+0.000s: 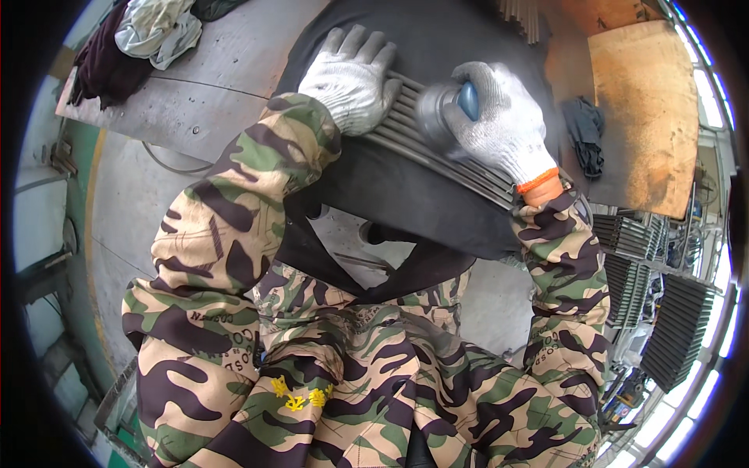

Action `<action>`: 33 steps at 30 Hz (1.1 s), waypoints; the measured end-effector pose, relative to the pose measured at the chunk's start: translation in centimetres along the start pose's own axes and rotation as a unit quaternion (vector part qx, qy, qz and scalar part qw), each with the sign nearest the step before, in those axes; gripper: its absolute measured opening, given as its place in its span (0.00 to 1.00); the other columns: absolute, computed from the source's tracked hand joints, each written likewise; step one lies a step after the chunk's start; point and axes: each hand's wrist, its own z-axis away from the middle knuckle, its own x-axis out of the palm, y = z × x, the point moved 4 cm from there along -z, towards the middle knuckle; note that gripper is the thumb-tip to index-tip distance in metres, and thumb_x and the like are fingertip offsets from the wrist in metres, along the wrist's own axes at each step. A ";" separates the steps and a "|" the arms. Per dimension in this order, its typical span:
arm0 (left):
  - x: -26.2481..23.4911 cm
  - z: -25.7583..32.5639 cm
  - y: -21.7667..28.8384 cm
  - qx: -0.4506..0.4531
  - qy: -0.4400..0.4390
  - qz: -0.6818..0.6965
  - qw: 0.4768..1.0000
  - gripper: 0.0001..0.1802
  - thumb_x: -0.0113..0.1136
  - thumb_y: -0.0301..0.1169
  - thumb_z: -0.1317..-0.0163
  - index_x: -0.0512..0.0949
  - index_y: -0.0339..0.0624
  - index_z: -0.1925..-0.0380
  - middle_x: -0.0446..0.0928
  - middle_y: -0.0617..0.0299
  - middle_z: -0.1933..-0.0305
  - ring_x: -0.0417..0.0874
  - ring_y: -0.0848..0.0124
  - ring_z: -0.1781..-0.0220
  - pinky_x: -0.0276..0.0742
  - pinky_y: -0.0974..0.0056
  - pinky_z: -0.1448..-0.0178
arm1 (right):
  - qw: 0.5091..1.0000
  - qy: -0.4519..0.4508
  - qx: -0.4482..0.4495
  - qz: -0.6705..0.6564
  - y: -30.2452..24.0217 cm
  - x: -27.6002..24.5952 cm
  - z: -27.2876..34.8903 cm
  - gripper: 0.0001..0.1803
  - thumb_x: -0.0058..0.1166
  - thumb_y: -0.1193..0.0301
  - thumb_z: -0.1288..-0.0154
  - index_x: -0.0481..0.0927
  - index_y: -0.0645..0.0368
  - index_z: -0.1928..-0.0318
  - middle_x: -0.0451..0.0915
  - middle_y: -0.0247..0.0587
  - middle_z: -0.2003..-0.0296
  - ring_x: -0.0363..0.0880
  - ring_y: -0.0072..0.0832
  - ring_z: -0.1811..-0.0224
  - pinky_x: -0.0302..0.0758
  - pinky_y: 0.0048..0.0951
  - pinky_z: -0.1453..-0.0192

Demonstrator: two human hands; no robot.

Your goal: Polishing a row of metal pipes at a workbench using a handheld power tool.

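Watching which way the metal bars (403, 125) lie

From my remote seat, I see the bars' long axis slanting from far left to near right, a black cloth (437, 35) beneath them. The left hand (347, 82) lies at their left end, fingers spread, gripping nothing I can see. The right hand (505, 113), nearer their middle, curls around a blurred, blue-topped tool (468, 101) over them.
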 end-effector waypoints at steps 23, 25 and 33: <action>-0.5 1.5 -0.1 0.047 -0.038 -0.001 0.998 0.31 0.52 0.44 0.22 0.73 0.37 0.26 0.71 0.41 0.22 0.67 0.39 0.20 0.55 0.38 0.14 | 0.998 0.021 0.051 0.009 6.1 -1.3 5.7 0.20 0.67 0.60 0.36 0.83 0.47 0.44 0.85 0.42 0.51 0.86 0.47 0.48 0.85 0.47 0.43; 0.9 1.0 0.8 0.060 -0.054 0.019 0.997 0.32 0.52 0.44 0.22 0.72 0.38 0.25 0.70 0.42 0.21 0.66 0.38 0.19 0.54 0.38 0.14 | 0.998 0.004 0.066 0.023 5.7 -1.4 5.8 0.20 0.66 0.60 0.36 0.84 0.47 0.45 0.84 0.43 0.52 0.86 0.47 0.48 0.85 0.47 0.43; -1.1 1.4 0.2 0.037 -0.039 0.064 0.997 0.30 0.55 0.41 0.23 0.74 0.39 0.26 0.73 0.43 0.22 0.66 0.41 0.19 0.55 0.39 0.14 | 1.000 -0.008 0.012 -0.016 0.2 0.7 0.8 0.19 0.62 0.58 0.34 0.84 0.48 0.45 0.85 0.45 0.53 0.86 0.47 0.47 0.85 0.49 0.42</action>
